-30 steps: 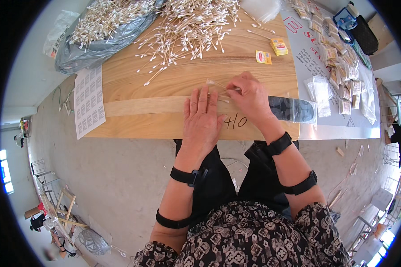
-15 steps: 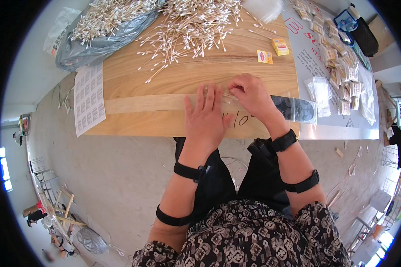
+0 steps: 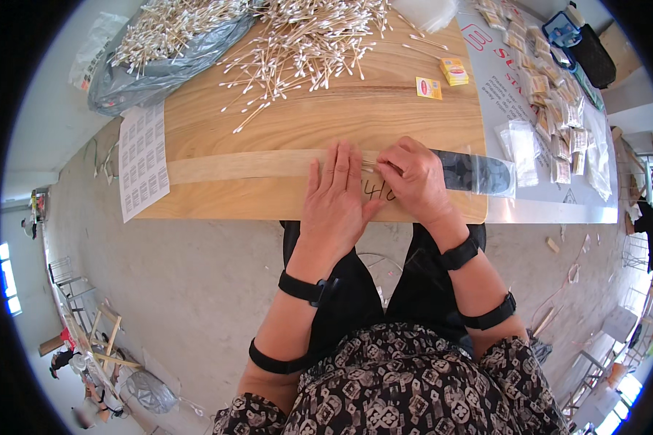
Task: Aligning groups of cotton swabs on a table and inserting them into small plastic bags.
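My left hand (image 3: 334,196) lies flat with its fingers stretched out across the strip of clear tape (image 3: 232,166) on the wooden table. Its fingertips cover part of a few cotton swabs (image 3: 369,166). The ends of these swabs show in the gap between my two hands. Thumb and fingers of my right hand (image 3: 417,181) are pinched together at the right ends of the swabs. How many swabs lie under the fingers is hidden. Dark handwriting (image 3: 376,191) on the tabletop shows partly between my hands.
Loose cotton swabs (image 3: 312,43) are heaped at the far side, beside a grey plastic bag (image 3: 134,90) full of more. Yellow card packs (image 3: 453,71) lie at the far right. Bagged swab packs (image 3: 559,145) cover the silver board. A printed sheet (image 3: 144,159) hangs over the left edge.
My right hand has moved slightly down and right, and its fingers now pinch at the swabs. The left hand has stayed nearly in place, flat on the table.
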A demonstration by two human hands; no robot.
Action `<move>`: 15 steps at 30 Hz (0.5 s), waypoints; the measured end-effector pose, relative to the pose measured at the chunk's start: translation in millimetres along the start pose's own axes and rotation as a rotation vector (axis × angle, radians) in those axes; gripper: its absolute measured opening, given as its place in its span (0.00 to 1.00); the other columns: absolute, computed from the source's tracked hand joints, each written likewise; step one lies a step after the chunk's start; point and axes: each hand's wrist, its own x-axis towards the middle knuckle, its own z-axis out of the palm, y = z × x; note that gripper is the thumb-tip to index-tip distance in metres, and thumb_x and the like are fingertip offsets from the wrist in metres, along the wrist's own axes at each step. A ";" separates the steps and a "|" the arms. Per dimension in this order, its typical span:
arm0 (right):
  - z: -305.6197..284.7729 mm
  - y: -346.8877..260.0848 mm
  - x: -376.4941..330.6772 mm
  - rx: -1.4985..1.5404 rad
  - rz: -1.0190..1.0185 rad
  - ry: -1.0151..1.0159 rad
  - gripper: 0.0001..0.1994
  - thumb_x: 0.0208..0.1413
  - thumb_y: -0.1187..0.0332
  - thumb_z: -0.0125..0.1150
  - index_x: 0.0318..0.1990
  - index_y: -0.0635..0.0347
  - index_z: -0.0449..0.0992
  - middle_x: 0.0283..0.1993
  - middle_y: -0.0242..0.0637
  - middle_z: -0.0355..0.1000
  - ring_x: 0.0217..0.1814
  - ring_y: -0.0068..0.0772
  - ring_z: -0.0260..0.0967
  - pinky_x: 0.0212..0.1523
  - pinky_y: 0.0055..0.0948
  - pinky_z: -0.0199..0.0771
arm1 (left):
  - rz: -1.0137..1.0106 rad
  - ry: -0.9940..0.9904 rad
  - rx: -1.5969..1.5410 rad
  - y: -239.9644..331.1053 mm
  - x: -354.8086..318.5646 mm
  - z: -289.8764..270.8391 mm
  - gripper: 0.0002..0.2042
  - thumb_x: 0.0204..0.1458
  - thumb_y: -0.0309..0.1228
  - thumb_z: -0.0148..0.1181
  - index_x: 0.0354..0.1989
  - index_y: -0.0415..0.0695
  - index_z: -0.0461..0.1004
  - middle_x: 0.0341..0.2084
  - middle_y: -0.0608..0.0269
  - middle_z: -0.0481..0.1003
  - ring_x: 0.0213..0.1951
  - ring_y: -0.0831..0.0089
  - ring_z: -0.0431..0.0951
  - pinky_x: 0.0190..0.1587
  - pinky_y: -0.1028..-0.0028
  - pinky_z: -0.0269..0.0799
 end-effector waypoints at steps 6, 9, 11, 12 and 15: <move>3.2 1.5 3.0 -0.078 0.020 0.000 0.04 0.49 0.71 0.62 0.29 0.59 0.72 0.30 0.41 0.70 0.34 0.49 0.71 0.34 0.43 0.72 | 0.003 -0.026 0.111 2.9 4.7 -4.3 0.36 0.52 0.43 0.61 0.66 0.38 0.59 0.67 0.48 0.57 0.69 0.54 0.54 0.68 0.52 0.47; 2.9 2.3 9.6 -0.106 0.063 -0.027 0.04 0.50 0.71 0.61 0.29 0.59 0.72 0.30 0.41 0.70 0.33 0.50 0.72 0.33 0.44 0.72 | -0.038 -0.034 0.080 0.7 15.4 -4.9 0.35 0.52 0.42 0.61 0.65 0.37 0.60 0.66 0.48 0.58 0.68 0.55 0.56 0.66 0.54 0.49; 0.8 3.6 12.5 -0.121 0.076 -0.056 0.04 0.51 0.71 0.61 0.29 0.58 0.72 0.30 0.41 0.70 0.33 0.51 0.72 0.33 0.44 0.72 | -0.068 -0.041 0.056 0.6 17.8 -5.9 0.34 0.52 0.42 0.61 0.65 0.37 0.60 0.66 0.49 0.58 0.68 0.56 0.56 0.66 0.55 0.50; -0.8 5.1 13.4 -0.130 0.021 -0.073 0.04 0.50 0.71 0.61 0.29 0.58 0.72 0.31 0.41 0.70 0.33 0.50 0.72 0.32 0.43 0.73 | -0.091 -0.035 0.019 0.0 18.4 -6.9 0.34 0.53 0.42 0.60 0.65 0.36 0.60 0.66 0.49 0.59 0.68 0.56 0.56 0.66 0.56 0.49; -6.6 8.5 7.6 -0.082 -0.038 -0.087 0.04 0.50 0.72 0.61 0.29 0.58 0.72 0.31 0.40 0.70 0.32 0.49 0.72 0.32 0.41 0.73 | -0.061 0.040 0.040 -4.8 13.8 1.8 0.35 0.53 0.43 0.60 0.66 0.36 0.59 0.66 0.50 0.59 0.67 0.56 0.57 0.66 0.57 0.49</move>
